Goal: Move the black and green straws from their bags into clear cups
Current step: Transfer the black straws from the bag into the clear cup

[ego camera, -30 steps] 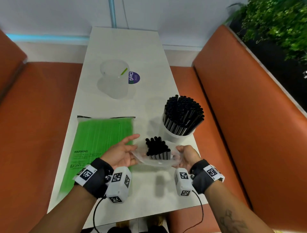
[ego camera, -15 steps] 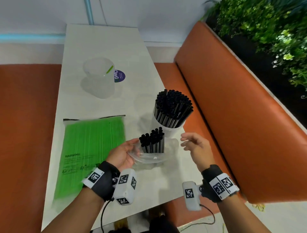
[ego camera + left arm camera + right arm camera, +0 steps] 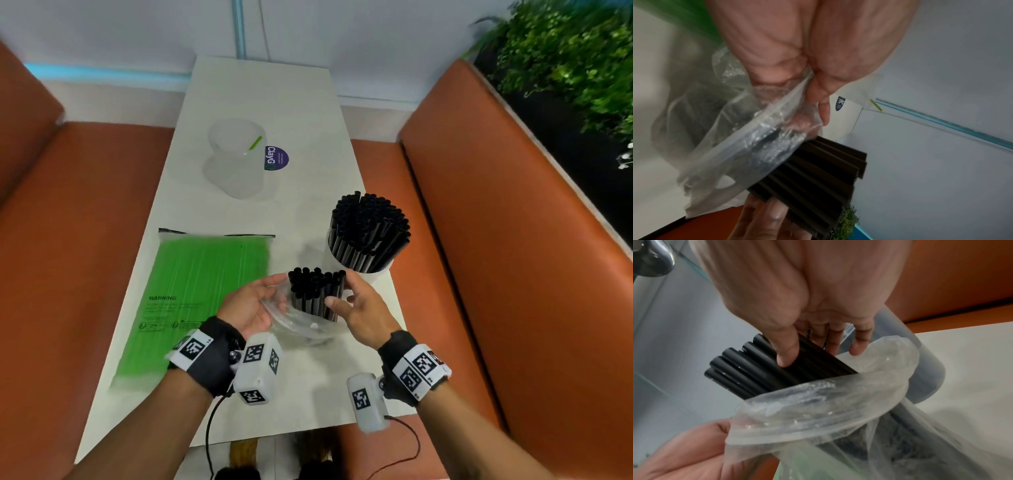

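A clear plastic bag [image 3: 301,318] with a bundle of black straws [image 3: 315,291] sticking out of its mouth is held above the table's near end. My left hand [image 3: 255,301] pinches the bag's rim [image 3: 777,104] between thumb and fingers. My right hand [image 3: 356,301] curls round the black straws [image 3: 764,369], thumb on one side, fingers on the other. Just behind stands a clear cup [image 3: 359,270] packed with black straws [image 3: 370,222]. A bag of green straws [image 3: 202,284] lies flat at the left. A second clear cup [image 3: 236,157] farther back holds one green straw [image 3: 255,142].
The narrow white table [image 3: 274,85] runs away from me between orange benches [image 3: 513,240] on both sides. A round purple sticker [image 3: 276,158] lies beside the far cup. Green plants [image 3: 565,51] stand behind the right bench. Cables hang from both wrist cameras.
My right hand let go of the bag's right edge, drew away to the right, then came back and closed round the black straws. My left hand kept hold of the bag.
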